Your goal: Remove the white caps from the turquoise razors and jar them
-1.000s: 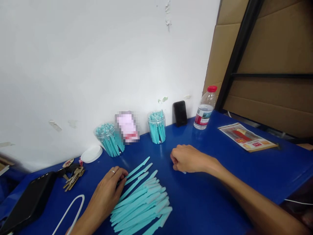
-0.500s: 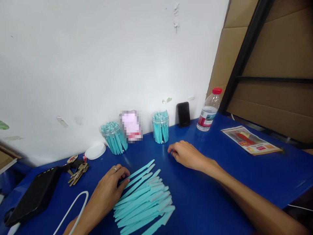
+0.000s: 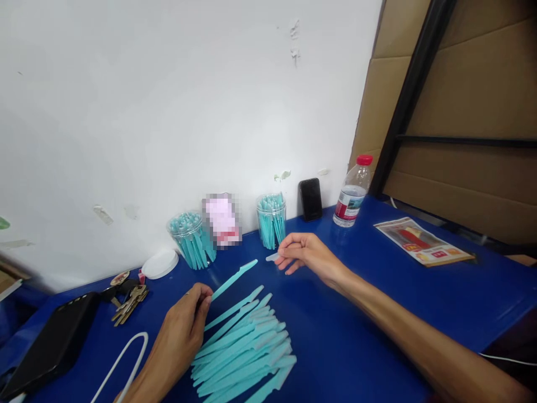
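Observation:
My left hand point(image 3: 189, 319) pinches the handle end of a teal eyebrow razor point(image 3: 235, 278), whose blade end points up and to the right. Just below it, a fanned pile of similar teal razors point(image 3: 247, 347) lies on the blue table. Between the thumb and fingers of my right hand point(image 3: 304, 254) is a small translucent blade cover point(image 3: 272, 257), held a short way from the razor's tip. Behind stand two clear round tubs packed with teal razors, a left tub point(image 3: 193, 240) and a right tub point(image 3: 272, 221).
A white lid point(image 3: 160, 264), keys point(image 3: 129, 302) and a black power bank point(image 3: 52, 341) with a white cable point(image 3: 140, 347) lie at left. Along the wall stand a blurred pink card point(image 3: 222, 218), a black device point(image 3: 310, 199) and a water bottle point(image 3: 352, 193). A printed packet point(image 3: 423, 242) lies at right.
My left hand has lifted one razor off the pile. My right hand has moved slightly left and now shows a small translucent cover in its fingers. The view has shifted a little.

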A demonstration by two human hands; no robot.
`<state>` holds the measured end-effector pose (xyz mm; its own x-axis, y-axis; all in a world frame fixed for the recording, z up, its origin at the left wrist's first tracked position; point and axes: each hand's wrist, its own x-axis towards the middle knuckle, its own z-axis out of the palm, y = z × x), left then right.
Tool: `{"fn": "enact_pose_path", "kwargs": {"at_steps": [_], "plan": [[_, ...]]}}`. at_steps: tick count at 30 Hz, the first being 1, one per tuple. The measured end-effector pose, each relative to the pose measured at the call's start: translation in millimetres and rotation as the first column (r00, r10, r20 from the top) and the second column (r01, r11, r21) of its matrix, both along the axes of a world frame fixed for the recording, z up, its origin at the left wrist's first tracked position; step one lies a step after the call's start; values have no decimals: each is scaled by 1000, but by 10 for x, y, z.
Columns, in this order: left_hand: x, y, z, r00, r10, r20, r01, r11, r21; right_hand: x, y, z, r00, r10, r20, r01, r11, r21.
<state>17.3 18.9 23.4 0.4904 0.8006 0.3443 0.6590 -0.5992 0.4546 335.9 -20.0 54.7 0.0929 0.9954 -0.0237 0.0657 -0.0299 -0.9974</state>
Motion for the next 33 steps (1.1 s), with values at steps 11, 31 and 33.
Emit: {"fn": "enact_pose_path", "kwargs": {"at_steps": [11, 31, 33], "plan": [[29, -66, 20, 999, -20, 37, 20, 1000, 4, -158, -30, -84, 957, 10, -289, -9, 1000, 4], [66, -218, 21, 991, -110, 72, 102, 989, 108, -341, -112, -141, 948, 135, -289, -132, 991, 29], [16, -222, 3, 992, -104, 74, 96, 990, 107, -349, -94, -152, 943, 150, -297, -150, 988, 21]]}}
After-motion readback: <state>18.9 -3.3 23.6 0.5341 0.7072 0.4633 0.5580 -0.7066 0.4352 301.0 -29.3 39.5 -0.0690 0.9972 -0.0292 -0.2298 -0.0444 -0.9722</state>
